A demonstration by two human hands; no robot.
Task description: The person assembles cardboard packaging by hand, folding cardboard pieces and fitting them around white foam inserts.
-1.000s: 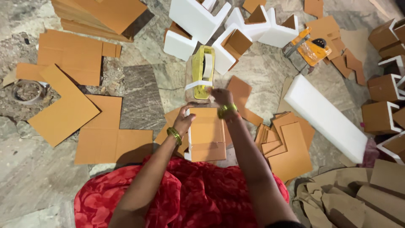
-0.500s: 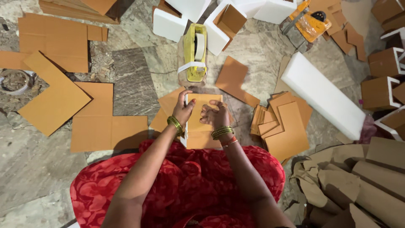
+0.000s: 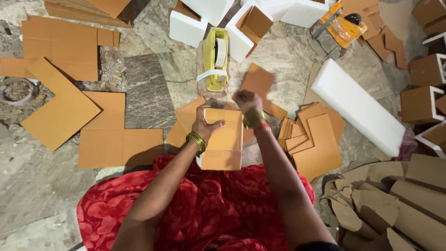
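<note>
Your left hand (image 3: 204,126) grips the left edge of the box (image 3: 224,138), thumb on top and fingers curled around the side. The box lies on the floor (image 3: 148,83) just above your lap. Your right hand (image 3: 247,101) hovers over the box's far right corner, fingers closed; what it holds cannot be told. The yellow tape dispenser (image 3: 215,58) stands just beyond.
</note>
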